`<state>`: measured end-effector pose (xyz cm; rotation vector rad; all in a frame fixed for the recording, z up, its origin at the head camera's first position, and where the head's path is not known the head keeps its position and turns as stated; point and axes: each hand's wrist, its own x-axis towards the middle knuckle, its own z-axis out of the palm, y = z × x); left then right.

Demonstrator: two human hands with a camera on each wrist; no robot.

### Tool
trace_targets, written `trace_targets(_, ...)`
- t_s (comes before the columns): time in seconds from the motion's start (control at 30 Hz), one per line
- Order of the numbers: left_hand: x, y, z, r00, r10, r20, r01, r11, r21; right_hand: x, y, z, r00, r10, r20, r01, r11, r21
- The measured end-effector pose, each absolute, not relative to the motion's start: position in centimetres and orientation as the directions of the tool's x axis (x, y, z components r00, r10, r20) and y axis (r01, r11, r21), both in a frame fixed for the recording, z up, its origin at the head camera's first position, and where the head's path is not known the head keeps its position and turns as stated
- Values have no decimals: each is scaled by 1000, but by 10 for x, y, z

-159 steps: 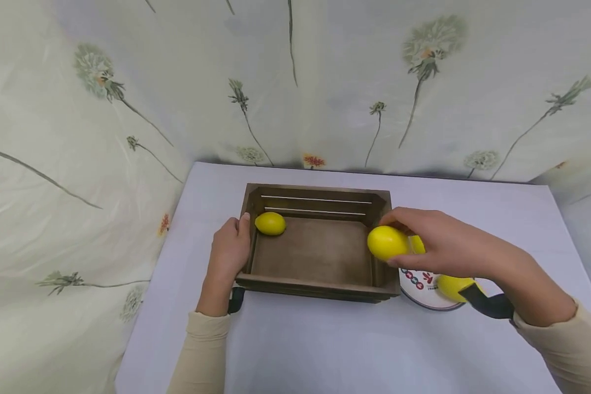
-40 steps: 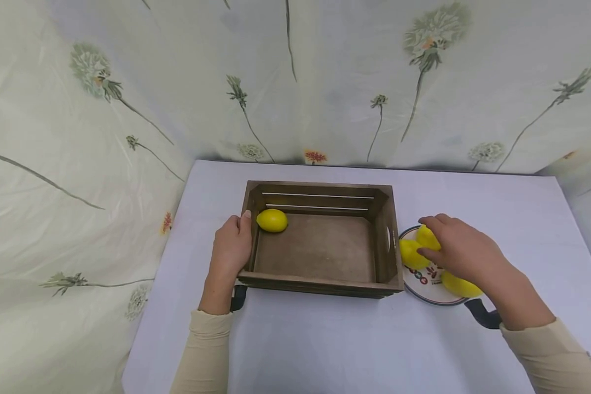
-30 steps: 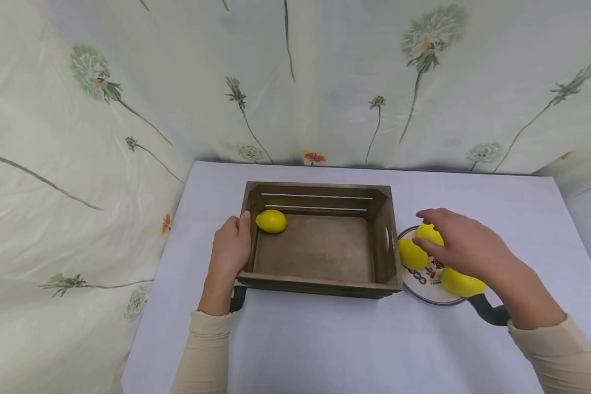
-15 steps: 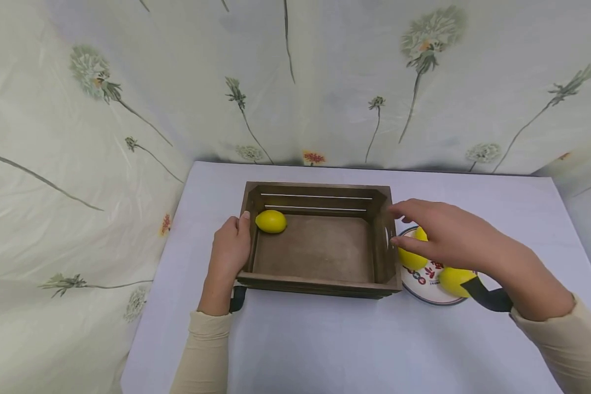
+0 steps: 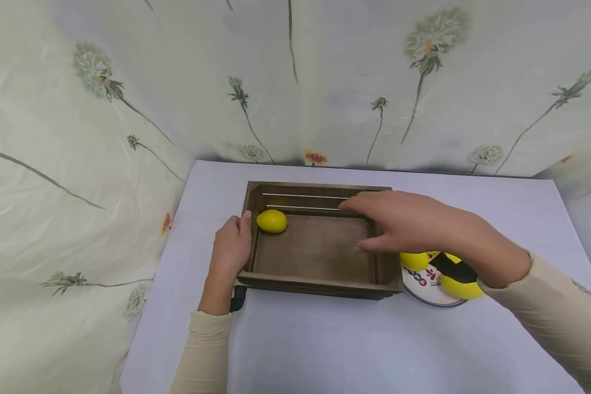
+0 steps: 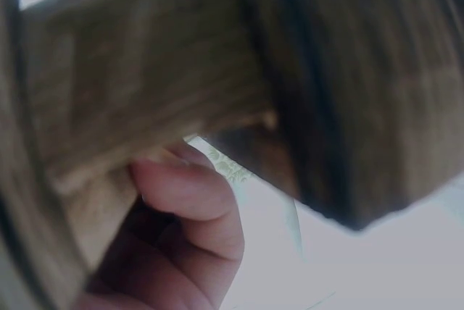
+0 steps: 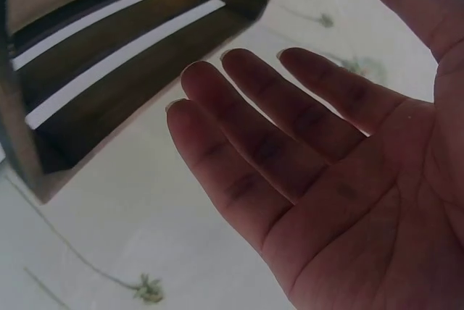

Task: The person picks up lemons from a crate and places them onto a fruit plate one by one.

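Note:
My left hand [image 5: 231, 247] grips the left end of a brown wooden crate [image 5: 320, 283]. In the left wrist view its fingers [image 6: 192, 193] curl up beneath a slat of the crate. A yellow lemon [image 5: 272, 221] lies in the crate's back left corner. Over the crate's right end hovers my right hand [image 5: 409, 221], holding nothing. The right wrist view shows the bare palm [image 7: 362, 208], fingers extended. Beneath the right forearm, a patterned plate [image 5: 426, 296] bears yellow lemons, one at the front [image 5: 462, 288] and another by the crate [image 5: 415, 261]; the rest is partly hidden.
The crate and plate stand side by side on a white-covered table [image 5: 325, 345]. Behind and to the left hangs a pale curtain [image 5: 187, 82] printed with dandelions. Black straps circle both wrists.
Earlier my right hand held a lemon at the crate's right edge, then was over the lemons on the plate. Bare, it has since moved left over the crate. My left hand kept its grip.

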<state>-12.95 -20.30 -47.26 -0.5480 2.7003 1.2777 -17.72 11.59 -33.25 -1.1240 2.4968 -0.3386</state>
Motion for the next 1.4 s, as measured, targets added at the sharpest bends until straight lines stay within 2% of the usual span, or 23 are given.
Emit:
trace_targets(0.4, -129, -203, -472, -931, -276, -240, -360, 576, 734, -204, 46, -352, -486, -816, -314, -732, 576, -364)
trace_targets(0.8, -130, -203, -474, -933, -273, -235, -354, 572, 740, -230, -9, -400, -431, -797, -423, -707, 590, -390)
trace_targets(0.9, -130, -205, -473, -934, -275, -230, -351, 575, 739, -236, -21, -413, -437, -794, -422, -698, 595, -398)
trace_targets(1.17, -130, -207, -472, -933, -278, -229, -353, 575, 738, -246, -45, -445, -503, -787, -357, -693, 614, -377)
trace_targets(1.4, -130, -206, -471, -934, -277, -227, -349, 564, 749, -248, -56, -468, -526, -773, -355, -713, 628, -311)
